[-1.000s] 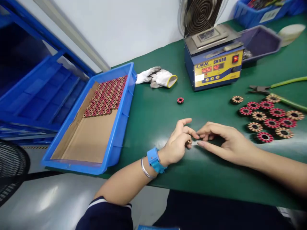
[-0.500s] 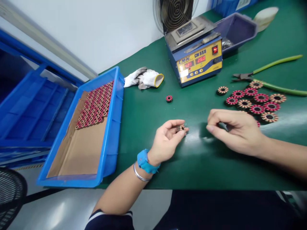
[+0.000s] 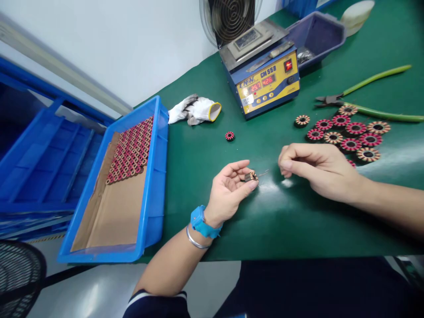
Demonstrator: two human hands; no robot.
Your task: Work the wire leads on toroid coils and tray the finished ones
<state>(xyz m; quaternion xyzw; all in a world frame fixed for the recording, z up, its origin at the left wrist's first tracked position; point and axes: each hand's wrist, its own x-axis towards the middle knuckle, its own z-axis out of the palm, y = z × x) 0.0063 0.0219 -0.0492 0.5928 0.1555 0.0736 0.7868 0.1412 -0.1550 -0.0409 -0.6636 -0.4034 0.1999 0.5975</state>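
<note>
My left hand (image 3: 230,187), wearing a blue wrist strap, is closed on a small copper-wound ring coil (image 3: 251,176). The coil lies between thumb and fingers, and thin wire ends stick out of it to the right. My right hand (image 3: 321,170) is in a pinch a short way right of those wire ends; whatever its fingertips hold is too small to make out. Beyond that hand, several red and copper ring coils (image 3: 356,128) lie grouped on the green table, some partly hidden by the hand. A lone red ring coil (image 3: 229,136) lies ahead of my left hand.
On the left, a blue tray (image 3: 155,176) holds rows of coils on cardboard. White gloves (image 3: 198,109) lie beside it. A solder pot with a lit display (image 3: 265,84) stands at the back, a purple bin (image 3: 321,39) behind it. Green-handled cutters (image 3: 377,115) lie at right.
The view has shifted slightly. The coil in my left hand has turned so its side and wire ends show more clearly. My right hand keeps its pinch, close to where it was.
</note>
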